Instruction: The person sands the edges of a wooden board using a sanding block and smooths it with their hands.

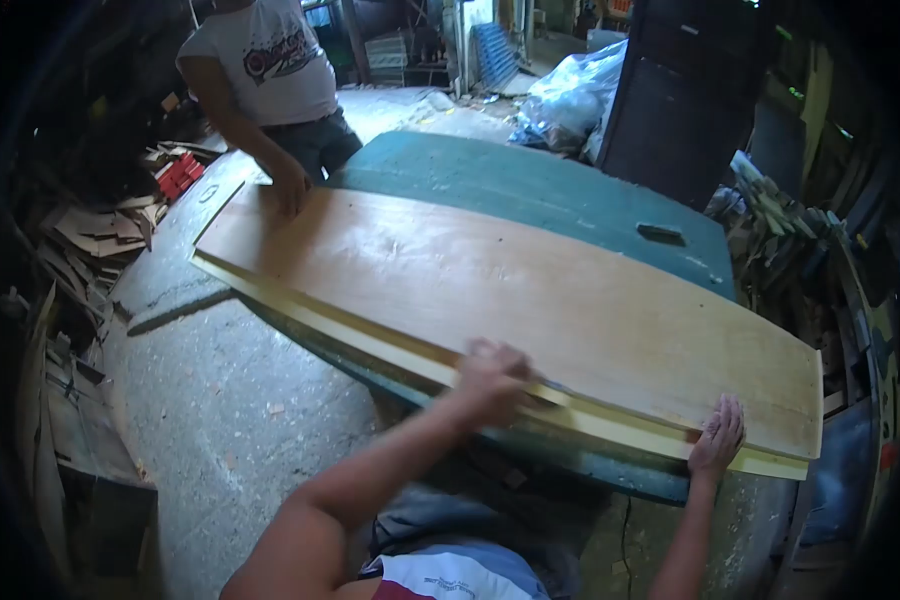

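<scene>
Your green table (450,165) is mostly covered, its middle hidden by the wooden panel (530,280) lying on it. Pale boards (370,334) show only as a strip beneath the panel's near edge. Across from you, a co-worker (270,75), cut off above the shoulders, touches the panel's far left end. Your left hand (494,382) blurs at the near edge; you can't tell its grip. Your right hand (719,437) rests on that edge, fingers extended, thumb unclear.
</scene>
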A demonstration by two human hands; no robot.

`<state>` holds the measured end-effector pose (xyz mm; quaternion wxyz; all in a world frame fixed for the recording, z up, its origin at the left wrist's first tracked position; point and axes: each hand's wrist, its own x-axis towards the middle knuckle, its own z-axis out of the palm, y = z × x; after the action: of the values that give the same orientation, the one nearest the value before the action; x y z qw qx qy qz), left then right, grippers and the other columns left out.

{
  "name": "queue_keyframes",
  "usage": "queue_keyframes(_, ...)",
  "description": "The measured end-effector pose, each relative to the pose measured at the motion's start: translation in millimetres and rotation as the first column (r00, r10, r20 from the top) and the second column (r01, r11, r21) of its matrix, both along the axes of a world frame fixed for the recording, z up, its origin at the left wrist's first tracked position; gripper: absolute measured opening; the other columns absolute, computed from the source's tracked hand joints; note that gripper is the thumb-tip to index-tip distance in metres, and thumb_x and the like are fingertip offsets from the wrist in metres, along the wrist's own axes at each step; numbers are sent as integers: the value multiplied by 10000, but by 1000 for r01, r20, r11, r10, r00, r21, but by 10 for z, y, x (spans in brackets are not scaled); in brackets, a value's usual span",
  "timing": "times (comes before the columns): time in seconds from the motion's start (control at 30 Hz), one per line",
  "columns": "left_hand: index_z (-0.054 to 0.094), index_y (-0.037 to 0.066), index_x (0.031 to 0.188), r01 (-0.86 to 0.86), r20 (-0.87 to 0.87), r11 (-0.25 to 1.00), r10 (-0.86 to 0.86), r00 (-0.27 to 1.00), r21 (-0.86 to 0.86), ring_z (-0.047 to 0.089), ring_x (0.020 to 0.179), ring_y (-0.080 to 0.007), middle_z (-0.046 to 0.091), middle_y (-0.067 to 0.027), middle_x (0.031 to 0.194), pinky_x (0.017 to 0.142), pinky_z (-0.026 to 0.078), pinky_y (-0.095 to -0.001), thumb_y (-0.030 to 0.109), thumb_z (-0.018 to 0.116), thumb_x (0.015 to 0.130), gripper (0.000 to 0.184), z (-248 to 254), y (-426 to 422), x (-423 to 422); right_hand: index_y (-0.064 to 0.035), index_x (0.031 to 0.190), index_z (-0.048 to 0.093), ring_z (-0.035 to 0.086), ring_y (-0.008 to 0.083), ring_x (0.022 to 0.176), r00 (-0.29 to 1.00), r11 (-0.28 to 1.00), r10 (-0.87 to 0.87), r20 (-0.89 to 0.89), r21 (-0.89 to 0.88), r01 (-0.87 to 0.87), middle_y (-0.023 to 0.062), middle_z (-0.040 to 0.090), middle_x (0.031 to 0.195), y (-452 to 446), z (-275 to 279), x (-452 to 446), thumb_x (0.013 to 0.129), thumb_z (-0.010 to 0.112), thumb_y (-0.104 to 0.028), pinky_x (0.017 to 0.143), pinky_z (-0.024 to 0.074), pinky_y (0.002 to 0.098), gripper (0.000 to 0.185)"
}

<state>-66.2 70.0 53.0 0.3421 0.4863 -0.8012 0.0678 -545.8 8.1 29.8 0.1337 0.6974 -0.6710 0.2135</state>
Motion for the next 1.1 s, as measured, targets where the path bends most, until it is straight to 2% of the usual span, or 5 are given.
queue_keyframes(0.17,788,226,970,-301,137,947,314,939,-108,651,958,-237,670,6,936,923,437,-511,360,863,708,304,149,328,1071,-102,1501,547,416,330,1494,995,996,-89,-55,11,90,127,506,1578,-53,56,25,1130,381,-377,1235,283,492,491)
queue_keyframes(0.3,776,203,1036,16,-90,1000,-18,996,-24,618,1052,-248,626,-2,985,1009,438,-507,253,794,759,283,114,192,-163,-100,1509,538,421,333,1489,996,999,-46,-83,-14,45,142,505,1576,-110,-18,-88,1126,398,-368,1234,289,487,488)
queue_keyframes(0.47,758,194,1077,-88,53,996,88,995,-3,616,1070,-241,630,-9,1014,1033,414,-577,205,727,810,269,209,90,-491,-100,1542,500,409,348,1496,991,1000,16,-130,-4,-17,147,480,1600,-72,-12,-171,1124,391,-368,1239,280,495,508)
queue_keyframes(0.77,782,198,1011,-598,72,792,608,791,-120,709,910,-261,737,-43,993,918,451,-525,355,773,830,240,116,761,2869,-121,1573,474,365,355,1523,989,998,-46,-141,39,52,155,440,1632,-55,10,-106,1115,413,-416,1249,256,514,548)
queue_keyframes(1.1,781,219,1087,-130,168,991,134,977,-35,587,1185,-264,659,-8,1076,1112,354,-610,277,759,808,286,87,253,531,-30,1469,566,436,404,1450,995,977,72,63,197,-83,211,504,1561,-348,639,1030,1059,524,-483,1226,306,506,612)
